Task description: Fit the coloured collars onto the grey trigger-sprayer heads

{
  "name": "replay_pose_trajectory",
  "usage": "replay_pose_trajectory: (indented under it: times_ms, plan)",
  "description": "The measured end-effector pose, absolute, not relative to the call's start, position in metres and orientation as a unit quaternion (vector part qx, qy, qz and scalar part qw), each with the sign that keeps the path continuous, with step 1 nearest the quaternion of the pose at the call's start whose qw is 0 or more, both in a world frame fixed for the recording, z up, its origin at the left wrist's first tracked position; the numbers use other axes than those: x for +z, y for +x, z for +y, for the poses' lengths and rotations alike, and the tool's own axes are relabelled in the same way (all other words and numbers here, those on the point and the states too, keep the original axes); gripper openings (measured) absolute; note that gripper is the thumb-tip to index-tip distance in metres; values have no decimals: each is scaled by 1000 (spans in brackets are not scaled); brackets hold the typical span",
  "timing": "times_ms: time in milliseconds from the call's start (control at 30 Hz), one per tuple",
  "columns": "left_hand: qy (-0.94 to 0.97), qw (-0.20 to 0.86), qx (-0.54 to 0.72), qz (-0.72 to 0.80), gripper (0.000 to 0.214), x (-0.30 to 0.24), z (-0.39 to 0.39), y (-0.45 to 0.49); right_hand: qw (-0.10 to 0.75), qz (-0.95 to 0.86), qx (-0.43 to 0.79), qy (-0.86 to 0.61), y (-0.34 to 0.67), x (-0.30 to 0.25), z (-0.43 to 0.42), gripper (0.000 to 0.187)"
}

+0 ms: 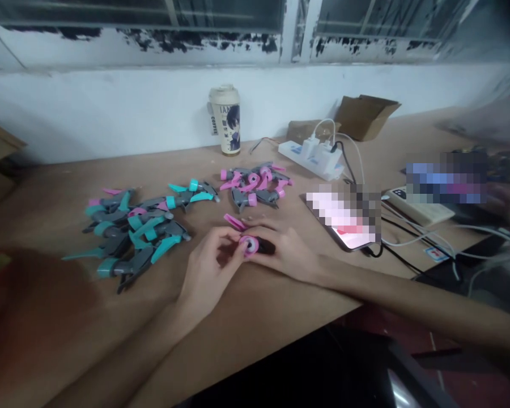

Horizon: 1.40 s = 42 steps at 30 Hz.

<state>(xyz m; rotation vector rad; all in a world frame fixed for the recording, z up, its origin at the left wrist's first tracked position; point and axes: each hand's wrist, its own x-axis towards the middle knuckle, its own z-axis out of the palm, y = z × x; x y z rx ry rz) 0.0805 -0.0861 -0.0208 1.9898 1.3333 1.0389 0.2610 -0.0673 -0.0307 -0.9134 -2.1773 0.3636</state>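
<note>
Both my hands are closed round one spray bottle trigger head (250, 246) with a pink collar and a pink trigger; its dark body is mostly covered by my fingers. My left hand (208, 266) pinches the collar, thumb against its rim. From the other side, my right hand (287, 249) wraps the body. On the table to the left lies a heap of grey spray heads with teal parts (140, 226), a few pink ones among them. Just beyond my hands is a smaller heap of grey and pink spray heads (255, 184).
A printed coffee cup (227, 120) stands by the wall. Behind on the right are a white power strip (312, 158) with chargers and an open cardboard box (365, 116). A lit phone (344, 221), cables and a power bank (420, 207) lie right. Another person sits at far right.
</note>
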Motion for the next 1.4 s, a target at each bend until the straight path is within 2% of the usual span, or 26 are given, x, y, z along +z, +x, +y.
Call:
replay_pose_trajectory:
  times_ms: [300, 500, 733, 1200, 1400]
  plan:
    - [705, 394, 387, 445, 19, -23, -85, 81, 420, -846, 78, -320, 262, -35, -70, 28]
    - [684, 449, 381, 429, 21, -23, -83, 81, 389, -852, -2, -350, 264, -35, -77, 23]
    - [716, 487, 306, 395, 22, -22, -70, 72, 339, -874, -1, -348, 263, -38, -78, 19]
    - [708, 488, 301, 413, 22, -20, -72, 75, 345, -875, -4, -339, 263, -39, -74, 21]
    - [706, 404, 339, 472, 20, -23, -81, 86, 370, -855, -24, -364, 262, -34, -74, 20]
